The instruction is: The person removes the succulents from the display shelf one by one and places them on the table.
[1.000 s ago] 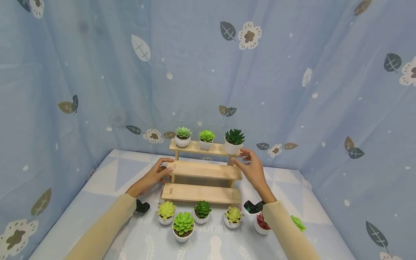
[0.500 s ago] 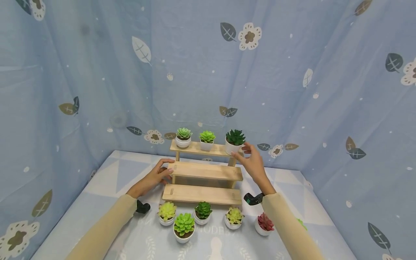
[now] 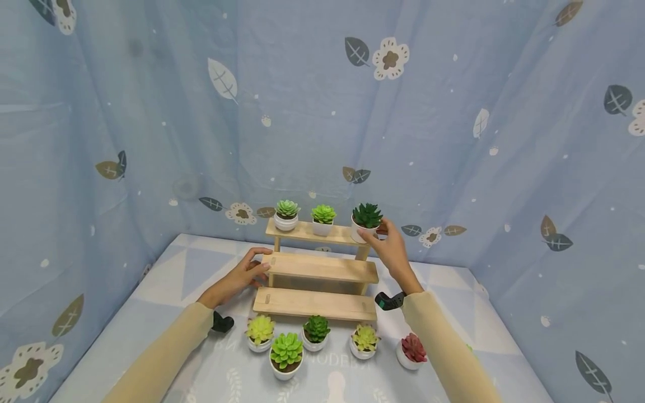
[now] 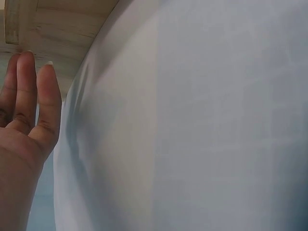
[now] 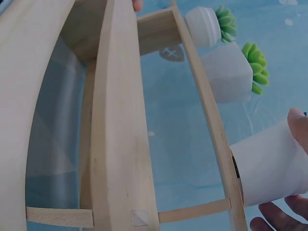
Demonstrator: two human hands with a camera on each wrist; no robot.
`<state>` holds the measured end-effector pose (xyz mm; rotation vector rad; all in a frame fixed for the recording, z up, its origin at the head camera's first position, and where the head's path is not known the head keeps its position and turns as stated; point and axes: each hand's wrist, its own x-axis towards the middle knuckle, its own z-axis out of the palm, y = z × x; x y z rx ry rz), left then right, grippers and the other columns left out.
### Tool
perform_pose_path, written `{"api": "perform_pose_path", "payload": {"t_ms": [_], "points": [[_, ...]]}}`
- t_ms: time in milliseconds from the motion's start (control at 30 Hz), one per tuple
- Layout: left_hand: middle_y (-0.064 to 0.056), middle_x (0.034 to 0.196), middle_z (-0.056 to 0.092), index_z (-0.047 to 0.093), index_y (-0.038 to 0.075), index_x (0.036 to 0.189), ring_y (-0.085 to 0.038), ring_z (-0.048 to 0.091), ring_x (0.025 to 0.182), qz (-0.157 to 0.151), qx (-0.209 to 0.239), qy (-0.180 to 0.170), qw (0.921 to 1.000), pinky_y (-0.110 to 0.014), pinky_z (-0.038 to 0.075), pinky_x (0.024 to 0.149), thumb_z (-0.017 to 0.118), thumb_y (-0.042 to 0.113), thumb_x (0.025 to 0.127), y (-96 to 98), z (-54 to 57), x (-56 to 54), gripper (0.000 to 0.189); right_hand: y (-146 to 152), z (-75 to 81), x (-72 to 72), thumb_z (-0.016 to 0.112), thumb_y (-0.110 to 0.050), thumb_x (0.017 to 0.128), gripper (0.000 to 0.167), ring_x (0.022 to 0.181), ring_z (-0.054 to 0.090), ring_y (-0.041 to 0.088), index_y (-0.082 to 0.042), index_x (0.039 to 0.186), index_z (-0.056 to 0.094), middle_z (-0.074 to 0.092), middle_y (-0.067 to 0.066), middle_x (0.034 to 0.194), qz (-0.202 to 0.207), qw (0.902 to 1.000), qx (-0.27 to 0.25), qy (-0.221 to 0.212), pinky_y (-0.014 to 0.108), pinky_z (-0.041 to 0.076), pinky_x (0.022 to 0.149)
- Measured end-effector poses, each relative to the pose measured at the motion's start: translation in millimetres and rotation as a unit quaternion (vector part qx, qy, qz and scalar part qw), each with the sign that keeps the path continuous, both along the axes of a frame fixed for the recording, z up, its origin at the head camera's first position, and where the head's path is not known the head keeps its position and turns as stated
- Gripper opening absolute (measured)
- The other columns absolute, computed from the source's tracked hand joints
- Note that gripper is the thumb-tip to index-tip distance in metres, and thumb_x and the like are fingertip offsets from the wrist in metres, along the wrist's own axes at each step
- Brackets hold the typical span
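Note:
A three-tier wooden plant stand [image 3: 322,267] stands on the table. My left hand [image 3: 242,277] holds the left end of its middle board; in the left wrist view, several fingers [image 4: 29,91] reach under the wood. At the right end of the top board is a white pot [image 5: 274,163] with a dark green succulent [image 3: 367,215]. My right hand [image 3: 390,249] grips this pot, thumb on the near side and fingers on the far right side. In the right wrist view the pot tilts slightly, its base close to the board's edge.
A pale green succulent [image 3: 286,215] and a bright green one [image 3: 323,218] share the top board. In front of the stand are several more potted succulents, among them a large green one [image 3: 286,355] and a red one [image 3: 412,351]. A patterned blue curtain [image 3: 302,112] hangs behind.
My right hand has moved in from beside the dark green succulent's pot, and its fingers have closed on it. The left hand has stayed on the middle board.

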<state>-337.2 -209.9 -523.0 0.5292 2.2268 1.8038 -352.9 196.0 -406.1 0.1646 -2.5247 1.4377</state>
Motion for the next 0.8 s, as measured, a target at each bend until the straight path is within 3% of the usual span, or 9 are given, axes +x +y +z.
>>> {"api": "perform_pose_path", "payload": {"t_ms": [300,600,800], "points": [[-0.018,0.128,0.053,0.033,0.035,0.153,-0.043,0.056,0.113,0.001,0.001,-0.001,1.0000,-0.047,0.051,0.088,0.054,0.045,0.108,0.5,-2.5,2.5,0.051,-2.4,-3.2,-5.2,0.077,-0.063,0.085,0.087,0.129,0.050,0.036,-0.016,0.151,0.045,0.051,0.014,0.141,0.016,0.9991,-0.036,0.012,0.057,0.045,0.103],[-0.018,0.129,0.053,0.032,0.035,0.154,-0.041,0.057,0.112,0.001,0.006,-0.003,1.0000,-0.047,0.050,0.086,0.053,0.046,0.108,1.1,-3.7,1.5,0.052,-5.8,-1.3,-2.6,0.078,-0.064,0.084,0.092,0.125,0.053,0.036,-0.013,0.153,0.043,0.052,0.015,0.141,0.000,0.9992,-0.036,0.015,0.055,0.048,0.100],[-0.018,0.129,0.053,0.031,0.034,0.155,-0.039,0.058,0.111,0.001,0.006,0.002,1.0000,-0.047,0.050,0.086,0.052,0.046,0.108,0.5,-3.5,0.3,0.052,-6.9,0.4,1.4,0.079,-0.064,0.082,0.089,0.119,0.054,0.032,-0.015,0.149,0.046,0.055,0.013,0.132,0.000,0.9990,-0.040,0.022,0.052,0.048,0.098]]}}
